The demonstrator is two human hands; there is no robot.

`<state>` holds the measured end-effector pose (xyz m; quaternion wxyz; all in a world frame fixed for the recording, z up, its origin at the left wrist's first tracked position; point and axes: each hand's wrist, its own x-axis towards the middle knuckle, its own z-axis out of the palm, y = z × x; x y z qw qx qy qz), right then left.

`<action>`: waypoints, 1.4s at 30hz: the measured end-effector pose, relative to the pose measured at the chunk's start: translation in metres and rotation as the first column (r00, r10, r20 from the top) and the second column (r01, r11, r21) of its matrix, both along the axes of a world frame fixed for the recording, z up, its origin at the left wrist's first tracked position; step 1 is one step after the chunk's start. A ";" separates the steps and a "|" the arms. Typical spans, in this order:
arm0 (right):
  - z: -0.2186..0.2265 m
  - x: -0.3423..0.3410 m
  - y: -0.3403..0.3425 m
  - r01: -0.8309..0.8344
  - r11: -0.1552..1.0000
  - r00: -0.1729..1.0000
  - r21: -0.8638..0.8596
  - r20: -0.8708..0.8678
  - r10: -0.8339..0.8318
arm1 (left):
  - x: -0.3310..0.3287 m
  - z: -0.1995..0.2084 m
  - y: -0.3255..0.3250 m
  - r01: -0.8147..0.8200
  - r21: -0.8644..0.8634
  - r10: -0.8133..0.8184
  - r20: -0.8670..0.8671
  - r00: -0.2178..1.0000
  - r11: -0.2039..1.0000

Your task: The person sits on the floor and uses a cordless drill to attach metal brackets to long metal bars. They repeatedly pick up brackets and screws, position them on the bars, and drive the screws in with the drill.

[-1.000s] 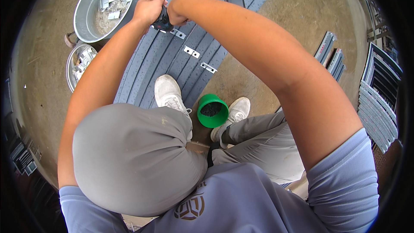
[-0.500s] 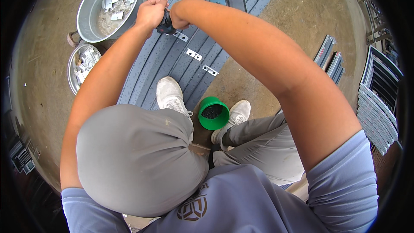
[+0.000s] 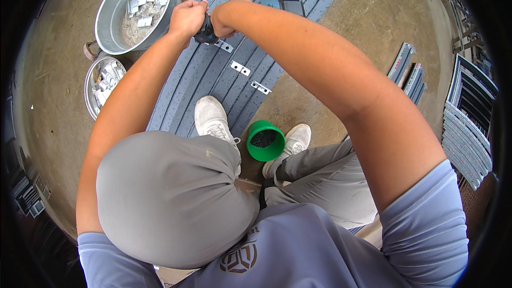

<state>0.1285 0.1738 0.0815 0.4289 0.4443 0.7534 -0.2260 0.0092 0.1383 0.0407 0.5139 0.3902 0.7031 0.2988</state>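
Observation:
Both my hands meet at the top around a cordless drill (image 3: pixel 205 33). Its black round head points down over the blue-grey metal strips. My right hand (image 3: pixel 228 17) is closed round the drill's grip, mostly behind my forearm; the teal and black battery end (image 3: pixel 291 4) juts out beyond. On the other side my left hand (image 3: pixel 188 17) is closed against the drill head, its fingertips hidden. Just below the drill lies a small silver bracket (image 3: pixel 224 46), partly covered. Another two-hole bracket (image 3: pixel 240 68) and a third bracket (image 3: pixel 261 87) lie in a diagonal row on the strips (image 3: pixel 213 69).
A green bucket (image 3: pixel 256 152) of small dark pieces stands between my shoes. At left are a large metal tub (image 3: pixel 109 26) and a smaller basin (image 3: pixel 90 93), both with silver brackets. Metal profiles (image 3: pixel 408 72) lie at right, near stacked curved strips (image 3: pixel 466 144).
My hands and the drill stay in nearly the same place. The whole view has shifted very slightly.

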 end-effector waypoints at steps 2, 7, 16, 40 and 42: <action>0.001 0.000 0.000 0.010 1.000 1.000 -0.004 0.001 -0.010 | 0.000 -0.001 0.001 0.002 0.005 -0.002 -0.008 1.000 1.000; 0.002 0.002 0.002 0.006 1.000 1.000 0.000 -0.006 -0.006 | 0.002 0.000 0.003 -0.006 -0.017 0.006 -0.022 1.000 1.000; 0.000 -0.001 0.004 0.010 1.000 1.000 -0.003 -0.005 -0.010 | 0.000 -0.010 0.002 -0.060 -0.012 0.060 -0.007 0.998 0.998; -0.001 -0.004 0.005 -0.038 0.999 0.997 0.011 -0.068 0.039 | -0.001 -0.014 -0.002 -0.121 -0.036 0.119 -0.044 0.992 0.992; 0.003 -0.006 0.003 -0.015 0.999 0.997 0.038 -0.076 0.017 | -0.002 -0.012 -0.004 -0.122 -0.045 0.118 -0.080 0.990 0.992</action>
